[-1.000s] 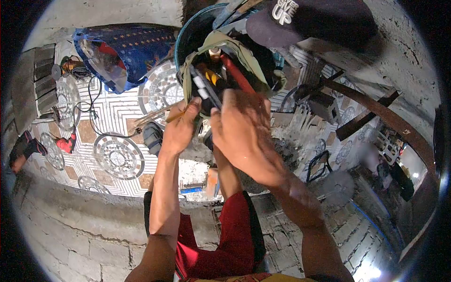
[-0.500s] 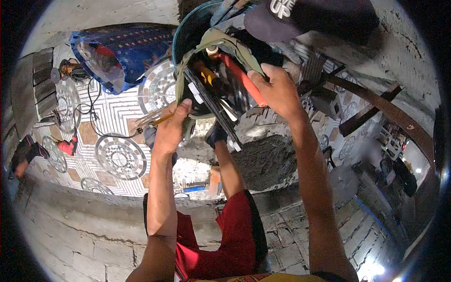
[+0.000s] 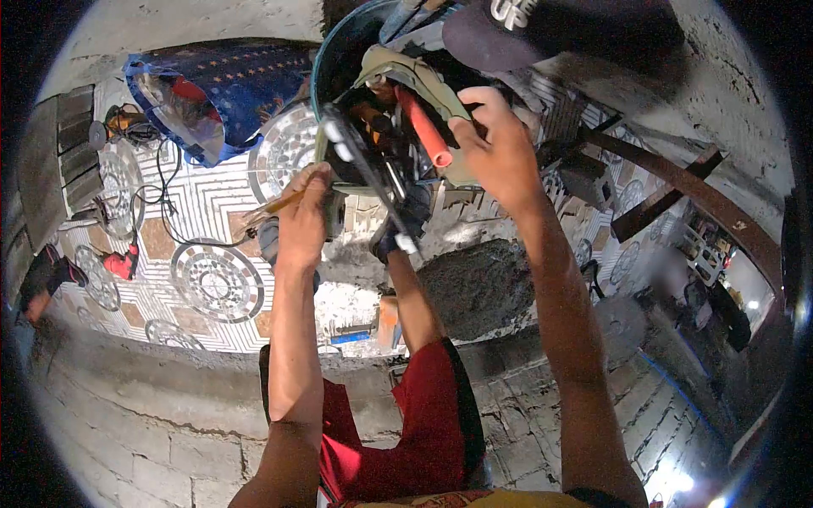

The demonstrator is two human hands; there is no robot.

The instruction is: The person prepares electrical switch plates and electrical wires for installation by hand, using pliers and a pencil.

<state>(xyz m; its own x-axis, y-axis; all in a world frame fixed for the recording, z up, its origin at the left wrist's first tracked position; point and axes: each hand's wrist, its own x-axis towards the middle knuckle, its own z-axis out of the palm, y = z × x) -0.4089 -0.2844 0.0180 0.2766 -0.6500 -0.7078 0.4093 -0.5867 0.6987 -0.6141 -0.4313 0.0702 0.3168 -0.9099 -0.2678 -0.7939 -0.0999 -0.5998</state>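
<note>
An olive-green tool bag [image 3: 436, 85] gapes at the mouth of a dark bucket [image 3: 318, 72]. My left hand [image 3: 303, 216] is closed on the bag's left edge and also holds a thin, yellow-brown stick-like piece [image 3: 284, 201]. On the other side, my right hand [image 3: 500, 157] pinches the bag's right edge between thumb and fingers. Out of the bag points a red tube [image 3: 426, 134] with its open end toward me. A long black tool [image 3: 364, 165], blurred, leans across the opening. Other tools inside are dark and partly hidden.
A dark cap [image 3: 500, 42] is at the top. The blue sack [image 3: 246, 93] lies left on patterned tiles, near a grinder [image 3: 131, 125] and a red tool [image 3: 121, 264]. Grey mortar [image 3: 478, 288] is heaped below. Rusty metal bars [image 3: 686, 182] stand at right.
The black tool has shifted and turned in the bag's mouth. The red tube's end has moved up and left. My right hand's fingers have lifted slightly, and the bag's edge has folded inward.
</note>
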